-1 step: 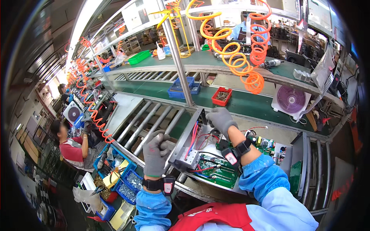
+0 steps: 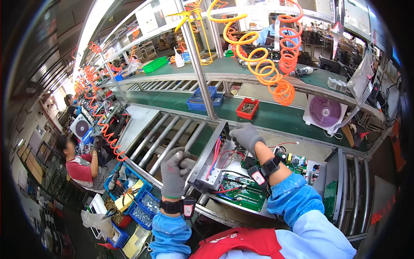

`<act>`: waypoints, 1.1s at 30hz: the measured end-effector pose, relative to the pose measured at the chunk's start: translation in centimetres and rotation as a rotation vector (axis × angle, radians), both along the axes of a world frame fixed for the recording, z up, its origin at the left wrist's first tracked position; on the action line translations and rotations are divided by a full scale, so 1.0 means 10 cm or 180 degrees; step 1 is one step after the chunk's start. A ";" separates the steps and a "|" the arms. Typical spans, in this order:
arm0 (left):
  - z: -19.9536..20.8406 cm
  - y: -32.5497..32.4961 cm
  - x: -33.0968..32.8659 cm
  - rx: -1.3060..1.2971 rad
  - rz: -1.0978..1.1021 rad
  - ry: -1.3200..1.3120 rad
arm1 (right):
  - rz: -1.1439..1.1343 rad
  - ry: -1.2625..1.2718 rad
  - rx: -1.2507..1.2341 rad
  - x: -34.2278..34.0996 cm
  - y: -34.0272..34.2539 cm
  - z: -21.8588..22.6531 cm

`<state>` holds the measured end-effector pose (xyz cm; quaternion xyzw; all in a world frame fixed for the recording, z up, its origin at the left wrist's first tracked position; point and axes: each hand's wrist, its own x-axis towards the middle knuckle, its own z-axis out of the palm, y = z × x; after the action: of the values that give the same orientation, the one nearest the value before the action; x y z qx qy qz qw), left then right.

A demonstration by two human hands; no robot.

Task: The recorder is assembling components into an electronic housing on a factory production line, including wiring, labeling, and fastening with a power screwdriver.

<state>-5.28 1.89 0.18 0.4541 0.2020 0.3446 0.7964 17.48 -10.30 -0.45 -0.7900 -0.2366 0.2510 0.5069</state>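
My left hand (image 2: 174,173), in a grey work glove, is beside the outer face of a grey metal end panel (image 2: 201,168). Its fingers are curled, and what they hold, if anything, cannot be made out. At the far end of that panel is my right hand (image 2: 246,136), also gloved, its fingers bent together with their tips partly hidden. The panel belongs to an open metal case with green circuit boards (image 2: 253,197) inside. Red and blue wires (image 2: 216,156) run along the panel's inner side, above a pale terminal block (image 2: 214,178). Another grey panel (image 2: 335,175) stands at the right end.
Metal rollers (image 2: 172,137) lie left of the case. Beyond are a red bin of screws (image 2: 248,108), blue bins (image 2: 205,100) and a fan (image 2: 325,111). Orange coiled hoses (image 2: 282,86) hang overhead. Blue hardware trays (image 2: 144,209) stand at left, near a seated person (image 2: 82,168).
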 end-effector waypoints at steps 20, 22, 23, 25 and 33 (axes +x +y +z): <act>-0.38 0.01 0.04 0.0027 -0.0210 0.0619 | 0.0370 -0.0818 -0.0539 -0.05 0.26 -0.28; -0.36 0.00 0.05 -0.0030 -0.0141 0.0487 | 0.0419 -0.0785 -0.0446 -0.10 0.31 -0.29; -0.35 -0.01 0.04 0.0078 -0.0176 0.0490 | 0.0376 -0.1063 -0.0627 -0.12 0.30 -0.29; -0.31 -0.03 0.02 0.0249 -0.0193 0.0561 | 0.0427 -0.1379 -0.0995 -0.17 0.25 -0.22; 0.12 -0.15 -0.09 0.0550 -0.0328 0.0093 | 0.0871 -0.1613 0.0662 -0.69 -0.08 0.34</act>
<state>-6.16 0.39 1.41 0.5358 0.1595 0.3127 0.7679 10.55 -11.06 2.98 -0.7321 -0.4841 0.0862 0.4714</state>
